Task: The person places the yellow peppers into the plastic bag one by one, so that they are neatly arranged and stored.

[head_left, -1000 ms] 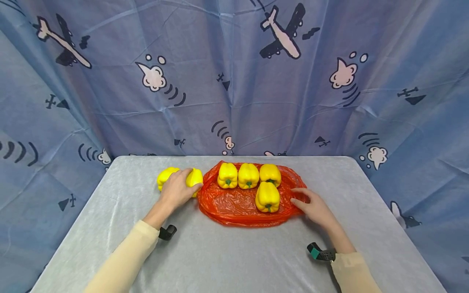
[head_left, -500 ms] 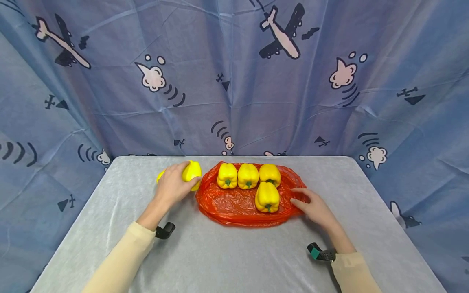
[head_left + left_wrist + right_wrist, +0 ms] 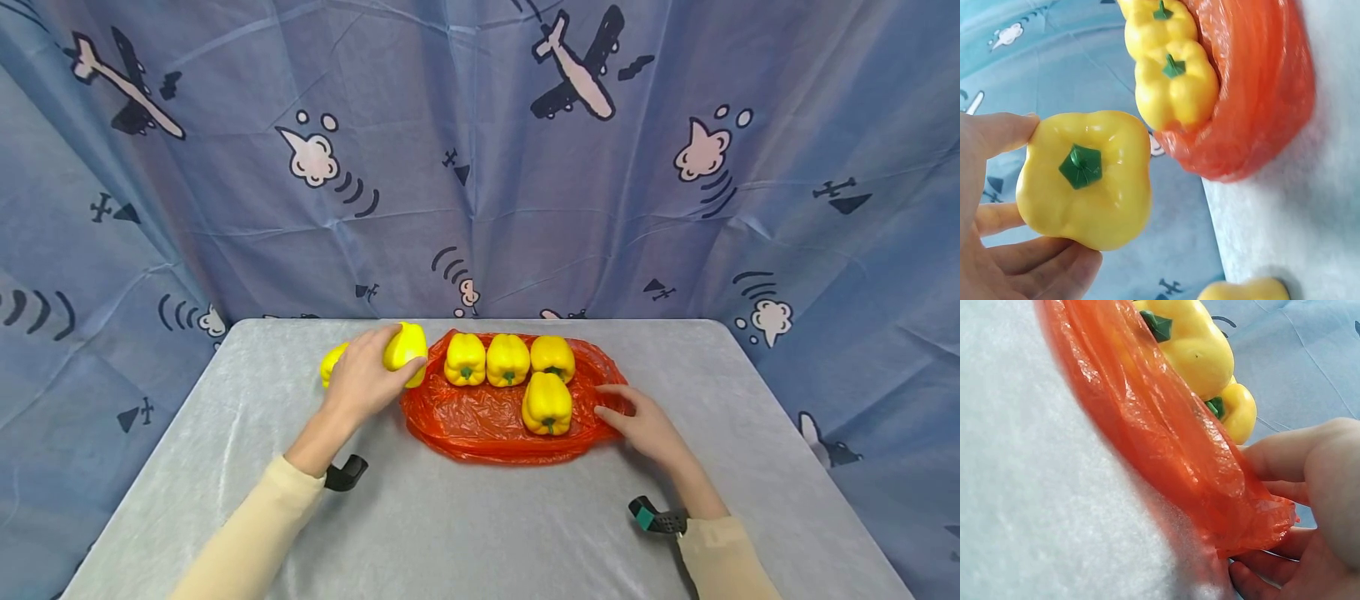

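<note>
My left hand (image 3: 362,375) grips a yellow bell pepper (image 3: 407,350) off the table, just left of the red plastic bag (image 3: 476,421). In the left wrist view the thumb and fingers stand round this pepper (image 3: 1119,206), its green stem facing the camera. Another yellow pepper (image 3: 332,365) lies on the table, partly hidden behind that hand. The spread bag holds several yellow peppers: a back row and one front pepper (image 3: 547,404) to the right. My right hand (image 3: 647,427) holds the bag's right edge; the gathered red plastic (image 3: 1260,519) lies between thumb and fingers.
A pale grey cloth covers the table (image 3: 480,533). Behind it hangs a blue curtain (image 3: 480,167) printed with planes and clouds. Each wrist wears a dark camera band, such as the right one (image 3: 660,518).
My left hand has lifted the bell pepper from the table, first up and slightly left, then right toward the bag. The right hand stays at the bag's edge.
</note>
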